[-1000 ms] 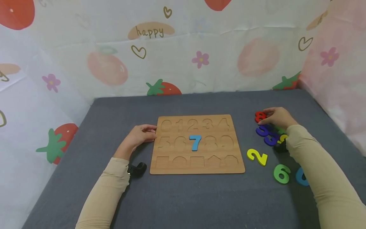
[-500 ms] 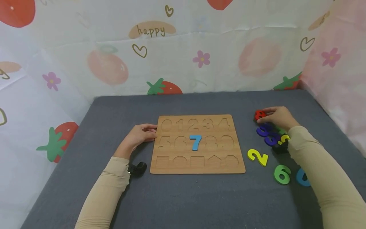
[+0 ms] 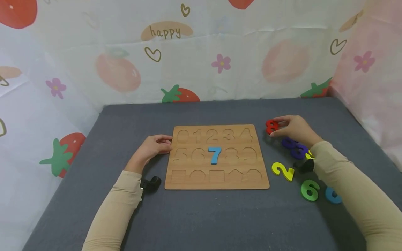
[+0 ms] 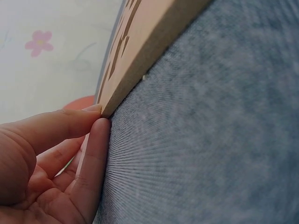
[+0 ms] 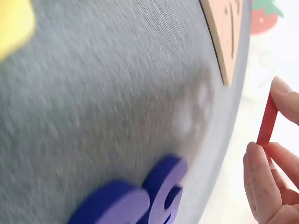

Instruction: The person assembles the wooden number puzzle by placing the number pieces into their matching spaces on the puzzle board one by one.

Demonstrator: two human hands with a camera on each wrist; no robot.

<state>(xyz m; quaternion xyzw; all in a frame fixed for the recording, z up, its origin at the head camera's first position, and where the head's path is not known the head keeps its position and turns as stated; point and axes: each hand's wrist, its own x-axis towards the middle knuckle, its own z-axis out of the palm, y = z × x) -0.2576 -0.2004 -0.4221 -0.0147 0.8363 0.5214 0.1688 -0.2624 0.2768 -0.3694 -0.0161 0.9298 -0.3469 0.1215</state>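
My right hand (image 3: 294,129) pinches a red number 8 (image 3: 271,127) between thumb and fingers, lifted off the table near the board's upper right corner. In the right wrist view the red 8 (image 5: 267,120) shows edge-on above its shadow. The wooden number puzzle board (image 3: 188,167) lies flat, with carved number and shape recesses. A blue 7 (image 3: 214,155) sits in its middle row. At the board's left edge, my left hand (image 3: 154,149) holds the rim with thumb and fingertips. Its thumb and finger meet the board corner (image 4: 108,108) in the left wrist view.
Right of the board lie a yellow 2 (image 3: 283,171), a green 6 (image 3: 310,190) and a blue piece (image 3: 333,195) partly behind the right sleeve. Purple pieces (image 3: 298,151) lie under the right wrist, beside a partly hidden yellow one (image 3: 309,154). Grey cloth covers the table (image 3: 201,219).
The right hand has taken the red 8 up from the pile and moved it left, toward the board. The left hand stays at the board's edge.
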